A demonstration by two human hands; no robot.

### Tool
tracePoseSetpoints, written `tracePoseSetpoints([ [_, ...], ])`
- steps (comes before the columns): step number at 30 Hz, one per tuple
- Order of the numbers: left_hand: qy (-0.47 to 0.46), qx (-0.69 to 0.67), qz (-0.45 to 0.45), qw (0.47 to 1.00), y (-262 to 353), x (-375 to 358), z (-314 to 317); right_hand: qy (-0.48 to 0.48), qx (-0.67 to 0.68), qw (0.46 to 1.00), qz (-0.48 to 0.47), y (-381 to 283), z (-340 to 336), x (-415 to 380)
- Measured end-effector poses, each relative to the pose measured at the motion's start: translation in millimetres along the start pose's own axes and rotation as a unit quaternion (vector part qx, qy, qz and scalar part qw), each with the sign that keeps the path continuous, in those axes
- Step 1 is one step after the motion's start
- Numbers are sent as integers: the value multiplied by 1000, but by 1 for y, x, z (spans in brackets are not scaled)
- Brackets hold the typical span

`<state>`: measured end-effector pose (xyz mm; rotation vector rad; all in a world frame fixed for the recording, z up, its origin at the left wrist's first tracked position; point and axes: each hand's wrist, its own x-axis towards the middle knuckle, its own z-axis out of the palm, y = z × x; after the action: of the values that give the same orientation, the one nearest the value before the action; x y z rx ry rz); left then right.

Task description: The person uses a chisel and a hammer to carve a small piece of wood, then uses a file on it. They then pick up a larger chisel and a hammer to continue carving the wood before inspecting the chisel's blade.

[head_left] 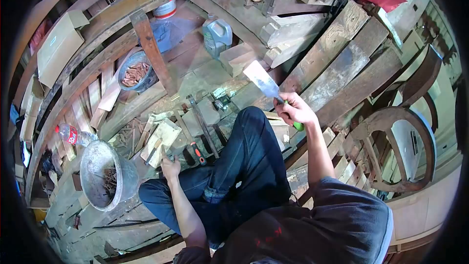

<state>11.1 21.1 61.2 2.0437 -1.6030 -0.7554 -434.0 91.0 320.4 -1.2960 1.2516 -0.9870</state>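
Note:
My right hand [298,110] is closed around the handle of a scraper [262,80], raised above my bent knee. Its broad flat blade points up and left, and the green end of its handle shows below my fist. Low at the left, my left hand [171,168] is closed beside a pale wood block [167,136]; what its fingers hold, if anything, is too small to name. A slim tool with a tan handle [155,147] lies across the block. Right of that hand rests a red-and-black handled tool [198,153].
A grey bucket [128,178] with dark scraps stands at the left, near a plastic bottle [73,136]. A basin of wood pieces [122,80], a jug [216,36] and stacked beams [332,44] lie further off. A curved wooden frame [427,142] leans at the right.

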Motion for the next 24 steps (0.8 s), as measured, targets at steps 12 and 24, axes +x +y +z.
tracePoseSetpoints([
  [12,-14,4,-14,1000,11,-6,-8,34,-162,981,-105,-33,19,-14],
  [24,149,-174,129,965,82,-29,-62,217,-444,838,-232,-55,58,-36],
])
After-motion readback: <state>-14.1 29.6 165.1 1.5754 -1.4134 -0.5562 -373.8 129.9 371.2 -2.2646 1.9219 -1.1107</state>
